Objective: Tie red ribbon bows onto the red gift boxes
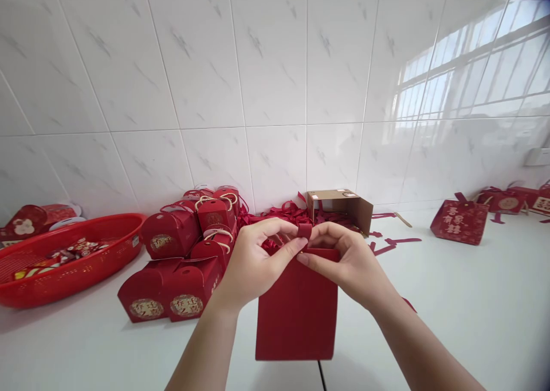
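Observation:
A plain dark red gift box [296, 316] stands upright on the white surface in front of me, its flat face towards the camera. At its top edge a short loop of red ribbon [305, 230] sticks up between my hands. My left hand [268, 256] pinches the ribbon's left side between thumb and fingers. From the other side, my right hand [339, 259] closes thumb and fingers at the ribbon's base, against the box top. Where the ribbon passes into the box is hidden by my fingers.
Left of the box several red gift boxes [172, 230] with rope handles are stacked. Further left lies a red plastic basket [107, 265] holding wrapped sweets. Behind my hands are a ribbon pile and an open cardboard box [365, 213]. A red printed bag-shaped box [459, 222] stands right.

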{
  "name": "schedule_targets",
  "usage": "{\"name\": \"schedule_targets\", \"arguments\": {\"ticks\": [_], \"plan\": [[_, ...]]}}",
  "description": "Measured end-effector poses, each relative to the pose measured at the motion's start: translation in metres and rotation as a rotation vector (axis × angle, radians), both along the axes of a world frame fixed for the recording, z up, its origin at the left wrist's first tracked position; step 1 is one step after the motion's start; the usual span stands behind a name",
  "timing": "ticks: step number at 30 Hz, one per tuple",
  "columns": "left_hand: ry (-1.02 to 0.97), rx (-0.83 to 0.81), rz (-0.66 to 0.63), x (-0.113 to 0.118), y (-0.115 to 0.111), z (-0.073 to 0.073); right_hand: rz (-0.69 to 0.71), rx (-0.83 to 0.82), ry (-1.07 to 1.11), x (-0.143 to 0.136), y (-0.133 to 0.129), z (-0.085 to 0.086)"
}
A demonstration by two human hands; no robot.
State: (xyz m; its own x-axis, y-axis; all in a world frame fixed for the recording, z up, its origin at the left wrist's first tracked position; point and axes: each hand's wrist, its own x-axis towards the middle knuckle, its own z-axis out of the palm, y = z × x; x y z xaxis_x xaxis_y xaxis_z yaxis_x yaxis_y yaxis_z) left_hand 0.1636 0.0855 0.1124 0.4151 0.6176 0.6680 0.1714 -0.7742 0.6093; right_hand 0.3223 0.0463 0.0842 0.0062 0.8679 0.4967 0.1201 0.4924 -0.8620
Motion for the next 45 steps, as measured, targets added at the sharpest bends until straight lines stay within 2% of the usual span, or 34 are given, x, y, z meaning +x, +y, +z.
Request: {"name": "schedule_targets", "arguments": {"ticks": [5, 10, 16, 25, 30, 33, 37, 40, 45], "plan": [[-0.139, -0.029, 0.037, 0.002, -0.002, 0.0, 0.118, -0.217, 0.263, -0.002, 0.002, 0.001], [-0.186, -0.007, 0.043, 0.003, -0.001, -0.002, 0.132, -0.196, 0.381, -0.008, 0.003, -0.001], [-0.175, 0.029, 0.009, 0.004, -0.002, 0.0, 0.176, -0.151, 0.301, -0.005, 0.001, -0.003], [-0.027, 0.112, -0.058, -0.001, 0.0, -0.002, 0.098, -0.054, -0.006, 0.001, -0.001, 0.001], [0.055, 0.099, -0.061, 0.003, 0.001, -0.003, 0.094, -0.076, -0.154, 0.007, 0.001, 0.002], [0.073, 0.086, -0.034, 0.004, 0.002, -0.003, 0.107, -0.092, -0.146, 0.008, 0.002, 0.001], [0.044, 0.084, 0.004, 0.006, 0.002, -0.004, 0.096, -0.055, -0.096, 0.008, 0.001, 0.003], [-0.058, 0.077, 0.046, 0.01, 0.003, -0.007, 0.049, -0.01, -0.039, 0.007, 0.003, 0.007], [-0.231, 0.128, 0.176, 0.016, 0.005, -0.013, 0.05, -0.017, -0.021, 0.003, 0.004, 0.016]]}}
